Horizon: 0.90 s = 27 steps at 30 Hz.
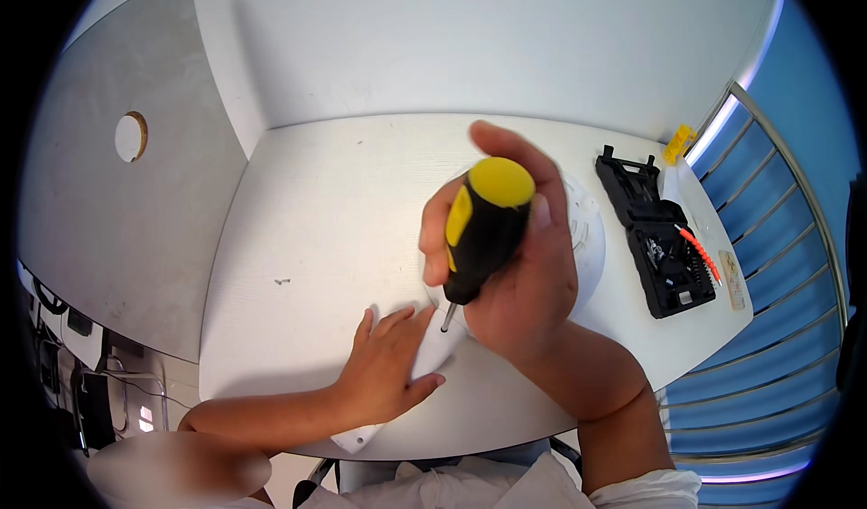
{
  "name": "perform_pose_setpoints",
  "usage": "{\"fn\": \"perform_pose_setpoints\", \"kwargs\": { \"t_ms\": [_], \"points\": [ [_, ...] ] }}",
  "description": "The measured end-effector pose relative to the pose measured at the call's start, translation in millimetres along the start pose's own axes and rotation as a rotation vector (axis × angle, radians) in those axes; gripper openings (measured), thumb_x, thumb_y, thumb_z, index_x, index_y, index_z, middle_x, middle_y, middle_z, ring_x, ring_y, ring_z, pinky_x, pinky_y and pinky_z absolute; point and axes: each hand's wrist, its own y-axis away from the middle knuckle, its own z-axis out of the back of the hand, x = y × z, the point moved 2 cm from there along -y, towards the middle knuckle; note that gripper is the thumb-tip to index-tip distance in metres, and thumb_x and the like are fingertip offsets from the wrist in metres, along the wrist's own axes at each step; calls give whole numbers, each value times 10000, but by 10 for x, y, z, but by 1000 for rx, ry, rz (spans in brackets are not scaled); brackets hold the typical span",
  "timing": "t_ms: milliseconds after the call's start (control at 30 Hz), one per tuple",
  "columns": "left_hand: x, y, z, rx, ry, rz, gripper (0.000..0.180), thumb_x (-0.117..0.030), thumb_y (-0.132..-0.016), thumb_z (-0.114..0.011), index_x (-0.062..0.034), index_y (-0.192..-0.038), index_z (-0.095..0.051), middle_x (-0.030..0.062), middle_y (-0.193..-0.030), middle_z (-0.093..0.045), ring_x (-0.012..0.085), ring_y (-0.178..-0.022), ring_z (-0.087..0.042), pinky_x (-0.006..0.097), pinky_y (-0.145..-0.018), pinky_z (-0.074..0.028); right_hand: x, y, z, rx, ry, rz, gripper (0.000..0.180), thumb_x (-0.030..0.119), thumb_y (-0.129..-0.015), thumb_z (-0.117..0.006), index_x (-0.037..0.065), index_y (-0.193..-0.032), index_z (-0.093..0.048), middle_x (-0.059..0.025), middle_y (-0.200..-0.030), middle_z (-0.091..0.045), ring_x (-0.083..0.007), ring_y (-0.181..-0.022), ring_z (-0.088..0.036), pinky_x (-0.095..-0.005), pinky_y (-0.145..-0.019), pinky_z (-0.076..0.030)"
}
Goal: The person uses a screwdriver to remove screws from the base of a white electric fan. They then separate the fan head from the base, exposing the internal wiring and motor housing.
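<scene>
Right hand (542, 270): fingers wrapped round black-and-yellow screwdriver (488, 229), tip at hole.
Left hand (381, 363): fingers spread, lying across white elongated part (434, 350).
White elongated part: at bench's (312, 193) near edge, under left hand.
Black tool case (654, 214): open, bench's right.

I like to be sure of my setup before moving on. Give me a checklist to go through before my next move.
1. Screwdriver held by its handle: ok, in the right hand.
2. Tip placed on the white part: ok, it appears to meet a small dark spot there.
3. Tip properly seated: cannot tell, too small to see.
4. White part steadied: ok, the left hand lies over it; firmness cannot be judged.
5. Small loose pieces put away: not ok, they lie on the table.
6. Tool case open: ok, at the right.
</scene>
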Motion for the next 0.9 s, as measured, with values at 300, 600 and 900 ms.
{"fn": "perform_pose_setpoints", "kwargs": {
  "t_ms": [300, 600, 900],
  "points": [
    [20, -9, 2, -26, 22, -60, 780, -297, -793, -631, 11, -1381, -221, 215, -1305, -406, 360, -1294, -302, 602, -1034, -170, -52, -24, -12, 121, 162, 156, 637, 466, -870, -542, -19, -1230, -340, -138, -880, -524, -118, -555, -539, -228, -488, -457],
    [-14, -7, 22, -15, 13, -9, 780, -289, -782, -641, -2, -1379, -229, 213, -1316, -390, 364, -1290, -300, 607, -1032, -170, -41, -78, 8, 133, 84, 129, 528, 352, -967, -383, 52, -1379, -246, -184, -922, -558, -131, -617, -567, -238, -542, -473],
    [1, -28, 27, 10, 25, -17, 782, -293, -792, -636, 4, -1385, -221, 212, -1304, -411, 365, -1291, -303, 609, -1032, -165, -98, -130, 58, 301, -7, 301, 511, 231, -901, -544, 60, -1306, -284, -223, -1067, -482, -159, -580, -586, -219, -469, -476]
  ]
}}
